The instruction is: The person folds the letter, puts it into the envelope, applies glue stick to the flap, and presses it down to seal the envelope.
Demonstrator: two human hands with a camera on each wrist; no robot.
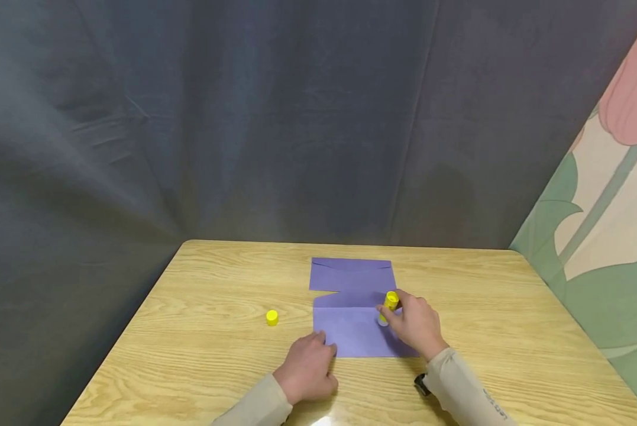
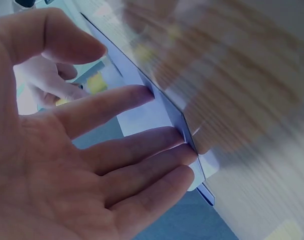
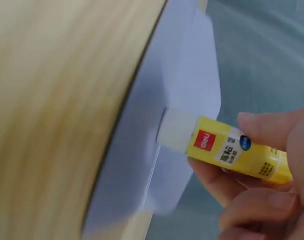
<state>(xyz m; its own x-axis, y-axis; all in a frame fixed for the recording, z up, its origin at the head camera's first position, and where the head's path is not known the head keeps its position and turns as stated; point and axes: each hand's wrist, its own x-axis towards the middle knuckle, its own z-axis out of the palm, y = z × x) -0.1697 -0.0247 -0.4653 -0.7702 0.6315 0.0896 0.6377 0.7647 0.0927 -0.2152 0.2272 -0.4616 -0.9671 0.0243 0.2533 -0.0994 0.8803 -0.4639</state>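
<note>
My right hand [image 1: 416,326] pinches a yellow glue stick [image 3: 232,150] between thumb and fingers. Its white end points down and meets the purple envelope [image 1: 352,334] near the fold of the raised flap, toward the right side. My left hand [image 1: 309,367] lies at the envelope's lower left, its fairly straight fingertips on the paper; in the left wrist view the fingers [image 2: 142,155] reach to the envelope's edge. A yellow cap [image 1: 272,318] stands on the table to the left of the envelope.
A second purple envelope [image 1: 350,274], flap folded down, lies just behind the first on the wooden table [image 1: 212,355]. A dark curtain [image 1: 297,130] hangs past the table's far edge. To the right is a flower-patterned surface [image 1: 605,236].
</note>
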